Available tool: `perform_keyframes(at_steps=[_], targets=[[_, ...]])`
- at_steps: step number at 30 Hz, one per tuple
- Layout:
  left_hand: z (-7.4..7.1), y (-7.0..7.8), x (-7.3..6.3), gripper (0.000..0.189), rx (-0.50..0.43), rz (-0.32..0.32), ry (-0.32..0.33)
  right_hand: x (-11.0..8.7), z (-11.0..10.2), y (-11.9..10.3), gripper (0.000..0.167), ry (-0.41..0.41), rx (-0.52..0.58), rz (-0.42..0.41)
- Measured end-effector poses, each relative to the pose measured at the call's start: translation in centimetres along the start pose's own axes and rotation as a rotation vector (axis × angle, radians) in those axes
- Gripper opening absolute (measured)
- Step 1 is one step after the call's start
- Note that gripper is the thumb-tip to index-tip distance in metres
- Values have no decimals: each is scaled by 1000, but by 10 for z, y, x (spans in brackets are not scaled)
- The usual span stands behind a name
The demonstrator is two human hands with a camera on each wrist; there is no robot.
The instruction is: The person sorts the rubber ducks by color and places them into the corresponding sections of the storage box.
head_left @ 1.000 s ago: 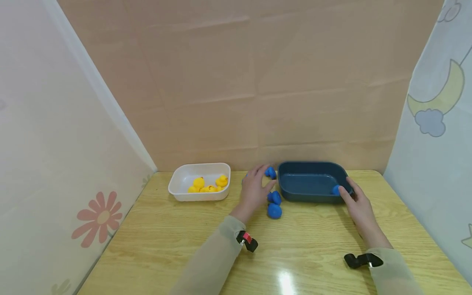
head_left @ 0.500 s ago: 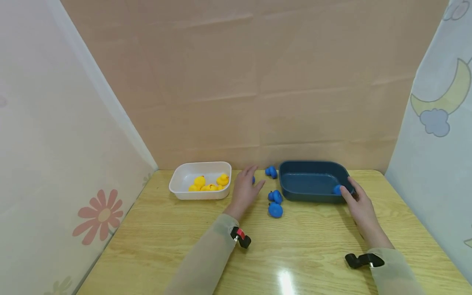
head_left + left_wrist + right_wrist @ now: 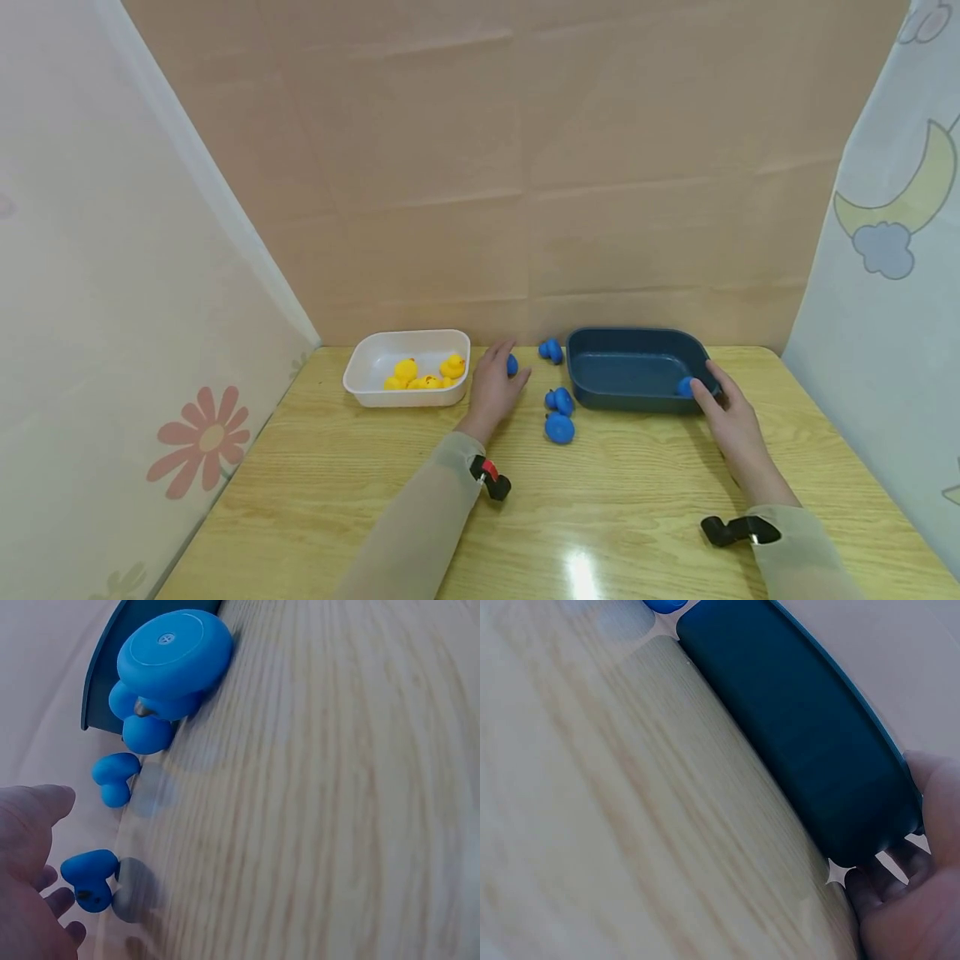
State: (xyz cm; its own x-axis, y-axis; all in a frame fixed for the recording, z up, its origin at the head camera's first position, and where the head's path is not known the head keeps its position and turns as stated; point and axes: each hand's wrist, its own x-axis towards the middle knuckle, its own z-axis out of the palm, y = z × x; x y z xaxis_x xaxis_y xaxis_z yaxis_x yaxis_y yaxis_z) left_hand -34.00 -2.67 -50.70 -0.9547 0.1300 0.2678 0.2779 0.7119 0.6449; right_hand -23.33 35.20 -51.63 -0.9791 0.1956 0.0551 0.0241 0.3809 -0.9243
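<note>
left hand [image 3: 493, 388]: spread, thumb apart from fingers, just beside blue duck [image 3: 512, 365], contact can't tell | right hand [image 3: 735, 417]: grips right end of dark blue tray [image 3: 622, 379], second blue duck [image 3: 684, 386] inside by thumb | three more blue ducks [image 3: 559, 429] near tray's left end | yellow ducks [image 3: 406, 371] in white tray [image 3: 406, 399]

I'm at a wood table [image 3: 630, 483], creased tan backdrop [image 3: 525, 167] ahead, pale printed sheets [image 3: 112, 267] either side, glare [image 3: 581, 573] near me.
</note>
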Motion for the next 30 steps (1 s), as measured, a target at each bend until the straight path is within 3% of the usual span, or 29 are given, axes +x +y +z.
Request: perform_keyframes(at_steps=[9, 19, 30], targets=[[8, -8, 1, 64, -39, -63, 18, -1, 0, 1, 83, -7, 7, -13], [11, -16, -6, 59, 12, -63, 26, -1, 0, 0, 83, -2, 6, -5], [13, -20, -9, 53, -27, -54, 59, 0, 0, 2, 82, 10, -2, -9]])
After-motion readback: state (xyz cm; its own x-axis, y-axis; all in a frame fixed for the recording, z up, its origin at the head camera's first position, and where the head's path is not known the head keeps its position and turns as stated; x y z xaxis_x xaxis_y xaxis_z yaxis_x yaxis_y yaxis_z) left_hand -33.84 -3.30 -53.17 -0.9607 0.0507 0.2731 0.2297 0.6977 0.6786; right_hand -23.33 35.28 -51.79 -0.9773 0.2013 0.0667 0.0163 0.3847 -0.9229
